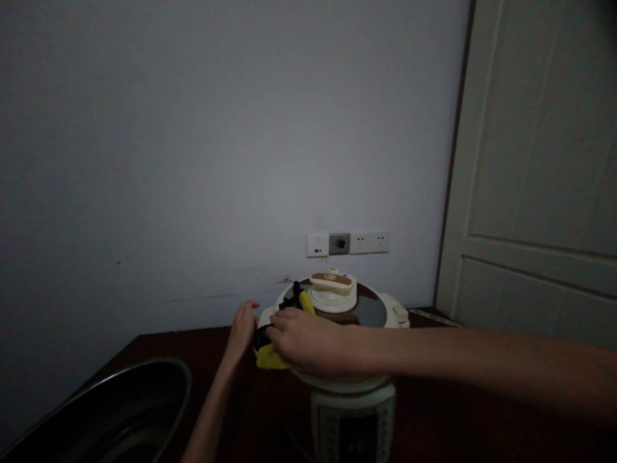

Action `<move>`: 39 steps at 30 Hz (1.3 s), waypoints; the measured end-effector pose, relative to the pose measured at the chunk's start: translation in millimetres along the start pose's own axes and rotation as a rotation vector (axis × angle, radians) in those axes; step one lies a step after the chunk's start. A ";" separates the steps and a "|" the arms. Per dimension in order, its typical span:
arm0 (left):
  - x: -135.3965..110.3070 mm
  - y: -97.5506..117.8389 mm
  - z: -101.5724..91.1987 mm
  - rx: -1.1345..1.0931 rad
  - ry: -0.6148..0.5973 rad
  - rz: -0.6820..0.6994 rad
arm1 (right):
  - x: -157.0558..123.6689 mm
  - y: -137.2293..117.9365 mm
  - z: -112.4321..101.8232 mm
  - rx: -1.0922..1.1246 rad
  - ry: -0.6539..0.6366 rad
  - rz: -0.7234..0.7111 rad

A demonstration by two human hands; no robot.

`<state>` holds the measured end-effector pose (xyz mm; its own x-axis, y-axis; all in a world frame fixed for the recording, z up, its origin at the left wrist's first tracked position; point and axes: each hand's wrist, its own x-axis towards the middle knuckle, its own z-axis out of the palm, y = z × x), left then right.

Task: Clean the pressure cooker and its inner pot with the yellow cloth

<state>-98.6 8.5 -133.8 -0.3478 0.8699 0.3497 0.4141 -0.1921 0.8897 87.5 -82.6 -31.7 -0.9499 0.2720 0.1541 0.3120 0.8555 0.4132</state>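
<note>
A white electric pressure cooker (pixel 371 311) with a dark shiny lid and a brown-topped handle (pixel 331 283) stands on the dark table. Reaching across its front, my right hand (pixel 306 337) is closed over a yellow and black cloth (pixel 272 357), pressed on the left side of the lid rim. Parts of the cloth stick out above and below the fingers. My left hand (pixel 243 326) is at the cooker's left side, fingers bent and partly hidden behind its edge; whether they grip the cooker I cannot tell. Below, the control panel (pixel 354 424) faces me.
A large metal basin (pixel 180 379) sits at the lower left of the table (pixel 216 347). Behind the cooker is a wall with several sockets (pixel 370 242) and a grey switch plate (pixel 339 244). A pale panelled door (pixel 540 193) stands at the right.
</note>
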 end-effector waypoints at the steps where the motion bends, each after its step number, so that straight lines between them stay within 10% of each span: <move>1: -1.4 1.5 2.3 0.025 -0.004 0.041 | -9.8 -3.2 1.7 0.010 0.056 0.014; 19: -8.6 5.8 1.3 0.165 -0.062 0.163 | -158.5 -24.6 18.4 0.184 0.314 0.244; 24: -6.9 7.9 3.9 0.093 -0.089 0.153 | -189.5 26.8 22.4 0.270 0.588 0.501; 26: -7.6 9.3 3.9 0.102 -0.088 0.152 | -185.7 70.9 26.7 0.355 0.668 0.676; 32: -7.2 8.3 3.6 0.099 -0.100 0.168 | -116.8 184.6 50.1 0.775 0.364 1.032; 39: -3.1 5.2 4.9 0.061 -0.146 0.167 | -64.6 203.0 79.4 1.070 0.066 1.013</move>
<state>-91.3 7.1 -131.7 -0.1460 0.8857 0.4406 0.5075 -0.3153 0.8019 210.7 108.4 -29.1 -0.3287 0.9443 0.0182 0.6376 0.2361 -0.7333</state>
